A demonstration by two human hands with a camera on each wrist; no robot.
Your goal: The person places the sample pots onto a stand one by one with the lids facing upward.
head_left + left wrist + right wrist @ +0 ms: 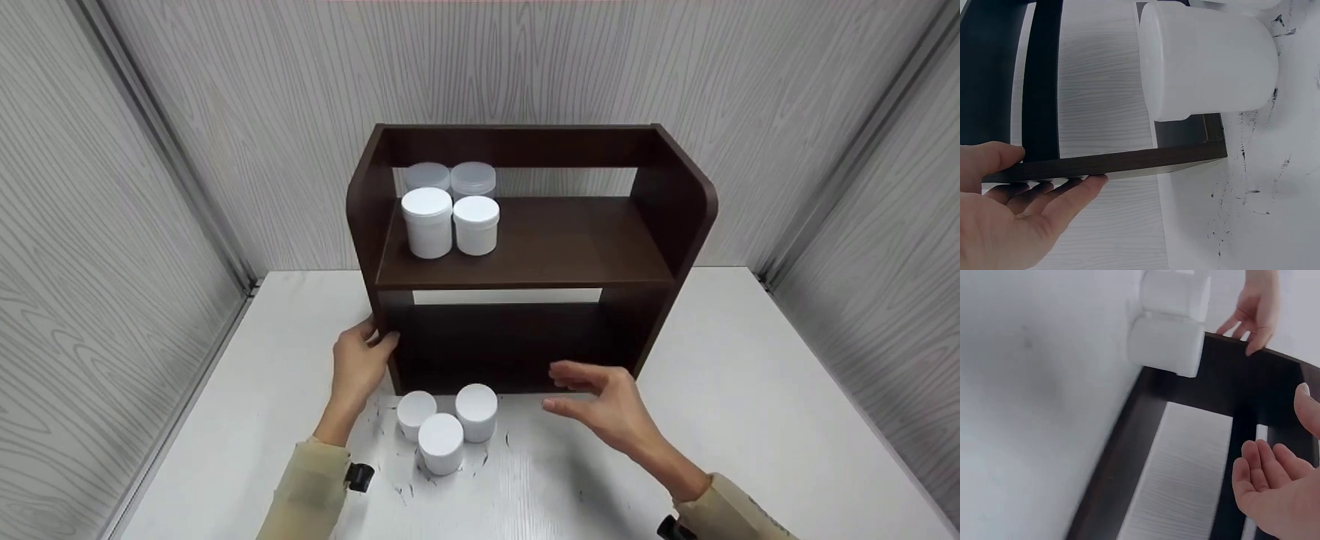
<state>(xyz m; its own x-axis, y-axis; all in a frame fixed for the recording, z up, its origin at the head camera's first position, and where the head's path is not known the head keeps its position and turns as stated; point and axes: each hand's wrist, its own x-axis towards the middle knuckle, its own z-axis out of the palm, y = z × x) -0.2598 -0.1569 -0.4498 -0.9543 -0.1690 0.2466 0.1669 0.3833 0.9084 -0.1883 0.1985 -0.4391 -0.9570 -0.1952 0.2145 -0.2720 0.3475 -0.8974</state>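
Observation:
A dark brown two-tier shelf [577, 240] stands on the white table. My left hand [360, 366] grips its left side panel [1129, 160], thumb on the inner face and fingers along the outer one. In front of the lower opening my right hand [611, 409] hovers with nothing in it, thumb apart from the gently bent fingers. Three white lidded jars, a small one [416, 412], a front one [441, 444] and a right one [477, 412], stand close together on the table between the hands, nearer the left.
At the left of the upper tier are two white jars [430, 225] [477, 226], with two frosted jars [427, 177] [473, 178] behind them. Dark scuff marks spot the table [300, 420] around the lower jars. Wood-grain panels [150, 150] enclose the back and both sides.

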